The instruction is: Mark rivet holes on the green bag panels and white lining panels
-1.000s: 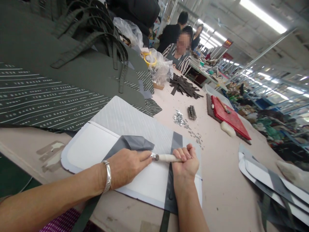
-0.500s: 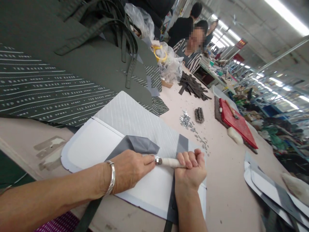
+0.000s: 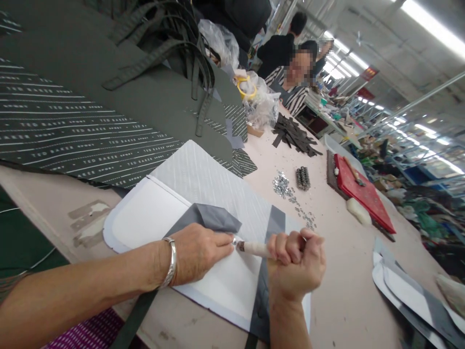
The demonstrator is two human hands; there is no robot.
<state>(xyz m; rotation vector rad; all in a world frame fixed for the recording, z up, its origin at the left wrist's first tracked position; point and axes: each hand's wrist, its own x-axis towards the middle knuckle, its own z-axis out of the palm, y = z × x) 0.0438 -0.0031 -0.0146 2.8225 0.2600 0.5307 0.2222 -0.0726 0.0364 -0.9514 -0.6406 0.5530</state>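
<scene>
My left hand (image 3: pixel 199 252) lies on a white panel (image 3: pixel 148 213), fingers stretched out and touching the surface. Right at its fingertips is a small shiny metal piece (image 3: pixel 235 240), too small to name surely. My right hand (image 3: pixel 298 261) is wrapped round the white-wrapped handle of a tool with a metal end (image 3: pixel 254 248). That metal end points at the small piece, with a slight gap between them. Grey fabric strips (image 3: pixel 214 216) cross the panel, one of them bunched up above my left fingers. Dark straps run out below the panel's near edge.
Dark printed fabric (image 3: pixel 72 126) with straps covers the upper left. Beyond the panel lie loose metal washers (image 3: pixel 281 185), a block of dark metal pieces (image 3: pixel 302 178) and dark strips (image 3: pixel 295 136). A red board (image 3: pixel 359 194) bears a hammer. More panels (image 3: pixel 407 286) sit at right; people are behind.
The tool's metal end has drawn back from my left fingertips, and my right hand has moved right and turned. The small metal piece now shows. The camera view has shifted a little.
</scene>
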